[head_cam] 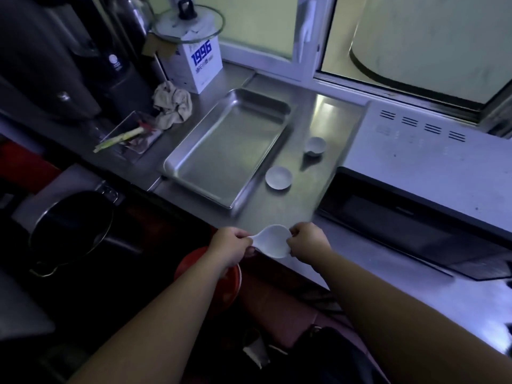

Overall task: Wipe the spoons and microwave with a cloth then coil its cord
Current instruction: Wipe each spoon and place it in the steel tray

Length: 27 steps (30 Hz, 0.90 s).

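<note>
I hold a white spoon [273, 241] over the front edge of the steel counter [279, 209]. My left hand [231, 245] grips its handle. My right hand [306, 241] pinches the far rim of its bowl. Two more white spoons lie on the counter, one [278, 177] near the tray and one [315, 145] further back. A crumpled beige cloth [173, 106] sits at the back left. The white microwave [432, 162] stands on the right, its dark door [401, 217] facing me. Its cord is not visible.
A shallow steel tray [194, 177] lies mid-counter. A small dish with scraps [130, 135] is left of it, and a white box [194, 65] under a glass lid [188, 22] stands behind. A black pot [72, 225] and red bowl [210, 275] sit below the counter.
</note>
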Tool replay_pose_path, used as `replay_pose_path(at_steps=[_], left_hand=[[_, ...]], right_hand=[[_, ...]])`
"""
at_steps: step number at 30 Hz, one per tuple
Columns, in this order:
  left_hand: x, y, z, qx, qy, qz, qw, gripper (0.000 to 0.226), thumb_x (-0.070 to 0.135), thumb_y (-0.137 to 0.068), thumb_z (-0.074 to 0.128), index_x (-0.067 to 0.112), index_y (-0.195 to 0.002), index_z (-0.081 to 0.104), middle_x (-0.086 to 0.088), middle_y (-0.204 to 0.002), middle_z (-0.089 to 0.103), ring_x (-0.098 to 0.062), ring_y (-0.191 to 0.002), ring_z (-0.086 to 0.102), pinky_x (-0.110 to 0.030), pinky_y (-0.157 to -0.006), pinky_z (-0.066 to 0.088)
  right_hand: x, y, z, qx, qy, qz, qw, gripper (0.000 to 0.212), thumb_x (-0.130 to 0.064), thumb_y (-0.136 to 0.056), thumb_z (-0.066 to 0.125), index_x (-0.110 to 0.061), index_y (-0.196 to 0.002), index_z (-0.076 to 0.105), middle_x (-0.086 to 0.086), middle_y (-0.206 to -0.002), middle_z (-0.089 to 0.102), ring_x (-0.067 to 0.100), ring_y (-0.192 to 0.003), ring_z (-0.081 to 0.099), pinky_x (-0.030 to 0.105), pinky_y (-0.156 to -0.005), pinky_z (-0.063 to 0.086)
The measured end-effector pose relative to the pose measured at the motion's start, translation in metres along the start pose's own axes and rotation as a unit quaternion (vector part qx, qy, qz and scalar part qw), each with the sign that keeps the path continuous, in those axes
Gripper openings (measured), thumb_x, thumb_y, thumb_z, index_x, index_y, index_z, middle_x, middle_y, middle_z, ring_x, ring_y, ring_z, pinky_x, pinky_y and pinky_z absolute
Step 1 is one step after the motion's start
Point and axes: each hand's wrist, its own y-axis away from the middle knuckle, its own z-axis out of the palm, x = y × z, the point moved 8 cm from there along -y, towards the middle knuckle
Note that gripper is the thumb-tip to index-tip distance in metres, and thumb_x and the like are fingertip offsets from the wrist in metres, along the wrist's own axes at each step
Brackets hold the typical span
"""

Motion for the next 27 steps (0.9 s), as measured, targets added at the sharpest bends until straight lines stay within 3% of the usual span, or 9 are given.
replay_pose_path(at_steps=[4,7,11,15,17,19,21,24,27], left_hand=[[0.006,-0.016,-0.022,0.011,0.039,-0.02,0.999,0.012,-0.004,-0.093,0.067,0.005,-0.091,0.075,-0.012,-0.083,0.076,-0.024,-0.079,0.076,-0.039,-0.088,0.063],[0.016,-0.031,-0.03,0.021,0.059,-0.029,0.998,0.012,-0.004,-0.092,0.067,0.004,-0.092,0.075,-0.015,-0.089,0.076,-0.025,-0.081,0.076,-0.038,-0.087,0.063],[0.042,-0.053,-0.039,0.051,0.048,-0.018,0.997,0.017,0.0,-0.09,0.07,0.013,-0.082,0.077,-0.017,-0.091,0.079,-0.036,-0.096,0.076,-0.048,-0.096,0.06],[0.067,-0.07,-0.049,0.078,0.047,-0.014,0.996,0.017,-0.003,-0.088,0.07,0.01,-0.08,0.078,-0.015,-0.09,0.078,-0.031,-0.096,0.076,-0.045,-0.096,0.06],[0.077,-0.079,-0.056,0.088,0.053,-0.009,0.995,0.012,-0.003,-0.088,0.069,0.005,-0.085,0.077,-0.021,-0.098,0.077,-0.032,-0.097,0.076,-0.045,-0.095,0.06],[0.083,-0.089,-0.063,0.096,0.06,-0.008,0.994,0.009,-0.004,-0.09,0.067,0.002,-0.09,0.074,-0.02,-0.097,0.076,-0.03,-0.09,0.077,-0.044,-0.095,0.06],[0.089,-0.096,-0.07,0.102,0.059,-0.008,0.993,0.008,-0.002,-0.091,0.067,0.002,-0.092,0.073,-0.016,-0.093,0.075,-0.023,-0.08,0.075,-0.042,-0.095,0.06],[0.098,-0.112,-0.082,0.102,0.049,-0.008,0.994,0.007,0.0,-0.092,0.067,0.003,-0.095,0.073,-0.014,-0.089,0.073,-0.018,-0.072,0.073,-0.041,-0.092,0.061],[0.106,-0.135,-0.095,0.095,0.029,-0.006,0.995,0.008,0.0,-0.093,0.065,0.007,-0.093,0.07,-0.014,-0.084,0.071,-0.017,-0.066,0.068,-0.035,-0.082,0.062]], right_hand=[[-0.033,-0.018,0.003,-0.006,0.009,-0.019,1.0,0.016,-0.013,-0.081,0.056,-0.017,-0.088,0.07,0.006,-0.08,0.072,0.028,-0.079,0.071,0.041,-0.071,0.062],[-0.056,-0.039,-0.002,-0.009,0.022,-0.03,0.999,0.015,-0.01,-0.081,0.055,-0.012,-0.085,0.069,0.008,-0.079,0.071,0.03,-0.078,0.069,0.04,-0.066,0.058],[-0.088,-0.07,-0.015,-0.009,0.073,-0.055,0.996,0.018,-0.005,-0.081,0.05,-0.013,-0.065,0.055,0.002,-0.064,0.055,0.027,-0.064,0.054,0.027,-0.05,0.039],[-0.122,-0.102,-0.02,-0.037,0.135,-0.086,0.986,0.018,-0.006,-0.092,0.051,-0.012,-0.099,0.066,0.006,-0.088,0.063,0.028,-0.085,0.061,0.028,-0.069,0.047],[-0.137,-0.117,-0.022,-0.035,0.136,-0.099,0.985,0.016,-0.006,-0.089,0.051,-0.018,-0.088,0.061,0.004,-0.079,0.061,0.029,-0.082,0.059,0.027,-0.066,0.045],[-0.15,-0.13,-0.025,-0.026,0.127,-0.104,0.986,0.017,-0.005,-0.085,0.051,-0.018,-0.073,0.054,-0.001,-0.065,0.053,0.026,-0.071,0.053,0.023,-0.053,0.036],[-0.165,-0.142,-0.027,-0.027,0.13,-0.107,0.985,0.017,-0.004,-0.084,0.05,-0.014,-0.074,0.06,-0.001,-0.066,0.055,0.024,-0.067,0.052,0.022,-0.05,0.031],[-0.186,-0.164,-0.02,-0.035,0.133,-0.118,0.983,0.025,-0.004,-0.084,0.05,-0.011,-0.092,0.073,0.007,-0.087,0.07,0.028,-0.081,0.062,0.023,-0.063,0.041],[-0.202,-0.191,-0.008,-0.031,0.139,-0.126,0.982,0.028,-0.006,-0.082,0.051,-0.013,-0.096,0.075,0.008,-0.095,0.073,0.03,-0.09,0.067,0.026,-0.072,0.047]])
